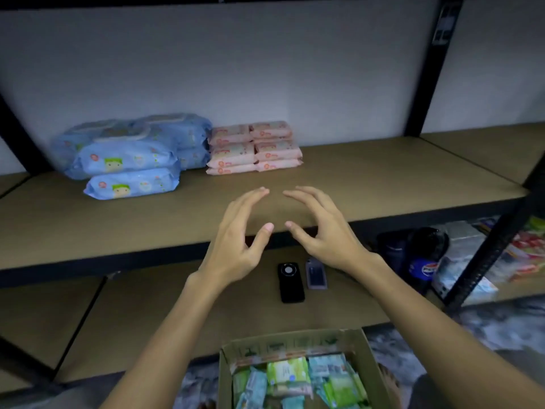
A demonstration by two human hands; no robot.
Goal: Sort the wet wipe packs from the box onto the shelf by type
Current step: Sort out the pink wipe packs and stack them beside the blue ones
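Two empty hands, left hand (236,246) and right hand (324,234), hover spread above the brown fibreboard shelf (368,187), before stacked pink wipe packs (255,149).

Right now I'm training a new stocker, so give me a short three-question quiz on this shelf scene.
1. True or false: the left hand holds a pack.
2. Which packs sit left of the pink packs on the shelf? A green, B blue, C none.
3. Fill in: the green and teal packs are in the ____.

Key: 1 false, both it and the right hand are empty. 2 B, the blue packs. 3 the cardboard box.
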